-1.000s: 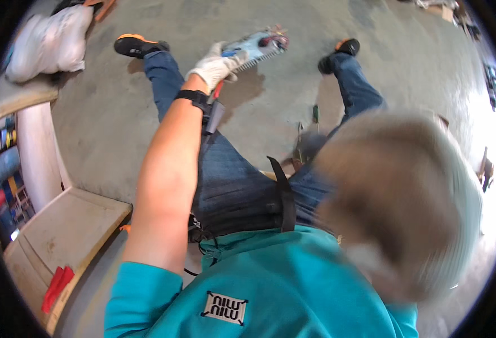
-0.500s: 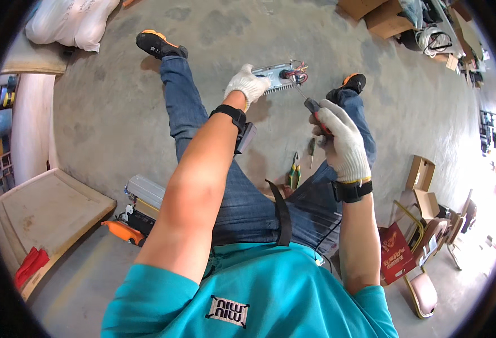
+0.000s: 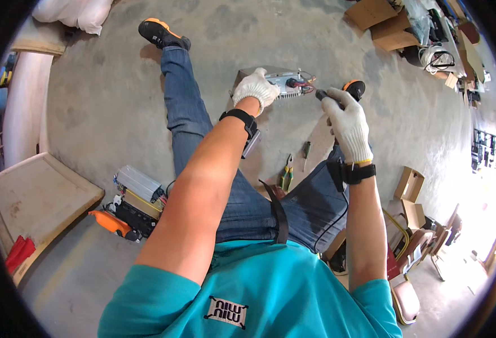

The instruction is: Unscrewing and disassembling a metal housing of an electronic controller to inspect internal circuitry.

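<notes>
Between hands, metal unit runs crosswise (tilt unclear), wires rightward.

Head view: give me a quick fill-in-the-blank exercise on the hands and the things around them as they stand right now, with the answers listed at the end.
1. The left hand holds a finned metal unit, and its glove is coloured ____.
2. The right hand points a dark-handled tool toward the unit's coloured ____.
3. The pliers lie between the person's spread ____.
4. The crumpled cloth-like item on the pale board is coloured ____.

Missing words: white; wires; legs; red.
</notes>
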Motion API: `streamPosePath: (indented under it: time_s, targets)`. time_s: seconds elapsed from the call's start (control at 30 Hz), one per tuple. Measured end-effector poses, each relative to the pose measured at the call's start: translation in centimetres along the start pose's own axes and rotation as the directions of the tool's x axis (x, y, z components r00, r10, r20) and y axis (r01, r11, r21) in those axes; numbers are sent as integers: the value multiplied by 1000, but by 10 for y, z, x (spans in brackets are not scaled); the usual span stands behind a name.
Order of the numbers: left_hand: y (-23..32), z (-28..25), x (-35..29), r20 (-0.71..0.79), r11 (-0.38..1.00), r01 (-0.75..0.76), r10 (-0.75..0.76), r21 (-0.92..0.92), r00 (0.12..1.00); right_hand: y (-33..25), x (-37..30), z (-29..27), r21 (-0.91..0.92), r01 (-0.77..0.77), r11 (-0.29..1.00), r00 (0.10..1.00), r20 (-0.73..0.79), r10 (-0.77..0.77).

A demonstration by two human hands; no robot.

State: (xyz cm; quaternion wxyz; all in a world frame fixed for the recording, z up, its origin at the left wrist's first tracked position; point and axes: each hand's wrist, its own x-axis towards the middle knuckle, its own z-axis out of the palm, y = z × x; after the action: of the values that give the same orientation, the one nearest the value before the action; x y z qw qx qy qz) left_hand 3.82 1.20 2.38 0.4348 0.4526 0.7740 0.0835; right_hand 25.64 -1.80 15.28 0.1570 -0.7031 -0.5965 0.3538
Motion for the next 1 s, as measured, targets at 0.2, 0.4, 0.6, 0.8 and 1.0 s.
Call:
streamPosePath:
  time_s: [0.2, 0.4, 0.6, 0.8, 1.0]
  targets:
    - [-4, 2, 0, 5, 998, -40, 40, 45, 999, 5, 6, -4, 28, -46, 999, 997, 62, 44]
    - [-6, 3, 2, -4, 998, -53, 53, 34, 999, 6, 10, 1, 76, -57, 995, 997, 46, 54]
    - [-5, 1, 1, 3, 999, -40, 40, 18, 999, 7, 12, 2, 89, -44, 995, 998, 41, 41]
    - [-4, 4, 0, 4, 998, -43, 43, 38, 999, 6, 18, -5, 245, -127, 961, 989, 110, 102]
    - [-7, 11, -3, -1, 996, -58, 58, 63, 998, 10, 17, -5, 6, -46, 999, 997, 67, 46]
